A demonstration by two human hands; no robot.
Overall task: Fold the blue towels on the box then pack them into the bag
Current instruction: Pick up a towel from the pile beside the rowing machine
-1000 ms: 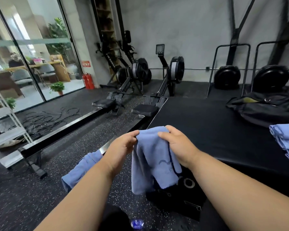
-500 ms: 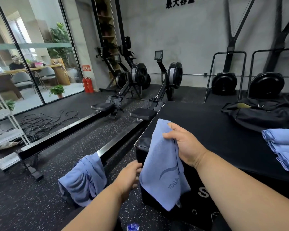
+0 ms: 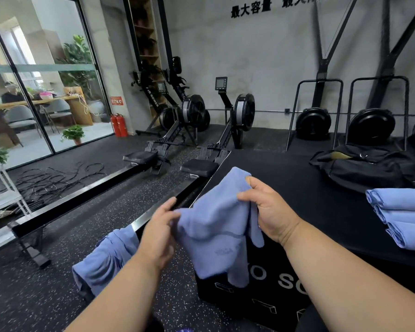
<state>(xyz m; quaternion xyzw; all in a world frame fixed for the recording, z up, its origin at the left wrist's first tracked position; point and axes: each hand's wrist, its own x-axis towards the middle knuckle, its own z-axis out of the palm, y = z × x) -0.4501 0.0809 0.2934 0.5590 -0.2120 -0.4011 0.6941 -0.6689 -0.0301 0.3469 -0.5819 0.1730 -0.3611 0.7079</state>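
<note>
Both hands hold one blue towel (image 3: pixel 216 226) above box's near-left corner: right hand (image 3: pixel 268 212) pinches top edge, left hand (image 3: pixel 159 232) grips side.

Right of grip, three folded towels (image 3: pixel 403 219) stacked on black box (image 3: pixel 321 188); beyond, bag (image 3: pixel 367 167) unpacked. Left, another towel (image 3: pixel 106 257) draped unfolded. Speckled gym floor, rowing machines (image 3: pixel 189 121).

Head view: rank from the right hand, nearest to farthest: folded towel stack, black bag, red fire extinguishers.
From the right hand:
1. Folded towel stack, on the box top to the hand's right.
2. Black bag, farther back on the box, right of the hand.
3. Red fire extinguishers, on the floor by the far wall, off to the left.
</note>
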